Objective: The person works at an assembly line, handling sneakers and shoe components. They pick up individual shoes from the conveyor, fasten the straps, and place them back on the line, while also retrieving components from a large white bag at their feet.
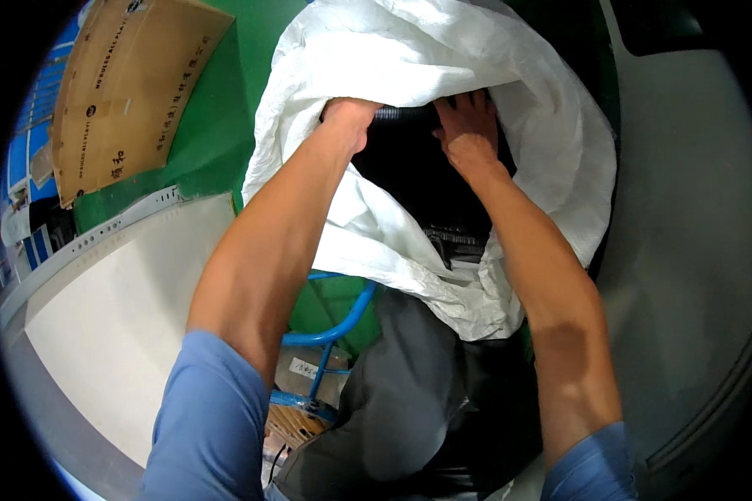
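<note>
A large white woven sack (pixel 560 159) stands with its mouth open in front of me. Dark, black folded goods that look like fabric (pixel 409 167) fill it, with a ribbed or stitched edge near the front of the opening. My left hand (pixel 351 118) reaches in at the left of the mouth; a fold of the sack hides its fingers. Further right, my right hand (pixel 470 129) lies on the black goods against the far inner side, fingers apart and stretched forward, their tips partly in shadow. Whether the left hand holds anything is hidden.
A brown cardboard sheet or box (pixel 134 92) stands at the far left on the green floor (pixel 217 142). White-topped surfaces (pixel 125 317) flank me on the left and right (pixel 685 209). Blue metal tubing (pixel 342 326) runs below the sack, beside my dark-trousered leg.
</note>
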Motion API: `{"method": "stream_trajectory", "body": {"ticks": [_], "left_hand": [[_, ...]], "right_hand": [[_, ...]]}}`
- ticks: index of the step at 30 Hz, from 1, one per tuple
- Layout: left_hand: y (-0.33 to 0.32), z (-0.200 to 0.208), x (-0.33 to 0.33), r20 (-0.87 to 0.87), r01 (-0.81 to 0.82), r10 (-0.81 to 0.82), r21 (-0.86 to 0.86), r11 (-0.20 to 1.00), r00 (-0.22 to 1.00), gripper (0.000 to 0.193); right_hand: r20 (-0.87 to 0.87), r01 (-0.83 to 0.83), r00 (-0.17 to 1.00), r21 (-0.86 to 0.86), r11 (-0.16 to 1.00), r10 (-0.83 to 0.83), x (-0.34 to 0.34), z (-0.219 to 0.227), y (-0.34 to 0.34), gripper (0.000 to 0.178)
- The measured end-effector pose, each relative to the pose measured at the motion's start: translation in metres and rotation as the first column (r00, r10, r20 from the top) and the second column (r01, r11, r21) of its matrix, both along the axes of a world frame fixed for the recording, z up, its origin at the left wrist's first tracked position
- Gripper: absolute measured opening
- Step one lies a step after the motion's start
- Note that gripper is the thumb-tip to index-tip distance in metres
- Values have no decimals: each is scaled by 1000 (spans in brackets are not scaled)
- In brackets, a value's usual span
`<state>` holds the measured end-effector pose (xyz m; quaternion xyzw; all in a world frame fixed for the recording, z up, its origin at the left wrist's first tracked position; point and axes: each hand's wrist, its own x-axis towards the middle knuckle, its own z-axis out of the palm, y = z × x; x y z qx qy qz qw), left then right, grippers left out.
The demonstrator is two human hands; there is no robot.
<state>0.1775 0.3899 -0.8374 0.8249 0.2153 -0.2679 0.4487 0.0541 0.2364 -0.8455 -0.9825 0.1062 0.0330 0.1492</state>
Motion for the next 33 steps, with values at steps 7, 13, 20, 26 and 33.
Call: {"method": "stream_trajectory", "body": {"ticks": [7,13,20,26,33], "left_hand": [[19,93,-9,-25,206,-238,-419,884,971,38],[0,72,-20,-382,132,-388,-547,826,839,28],[-26,52,-65,-445,70,-456,-651,756,771,32],[-24,45,-90,-439,51,-449,-668,743,778,36],[-32,-2,-117,-353,179,-355,-445,877,866,42]], "right_hand": [[126,-47,992,521,852,-22,-49,72,-10,77],[-245,342,936,806,483,-253,-91,102,-2,88],[-365,463,831,872,159,-419,-121,86,-15,86],[-392,519,808,827,215,-441,-137,86,-17,88],[-240,445,870,758,476,-431,-140,35,-31,85]]}}
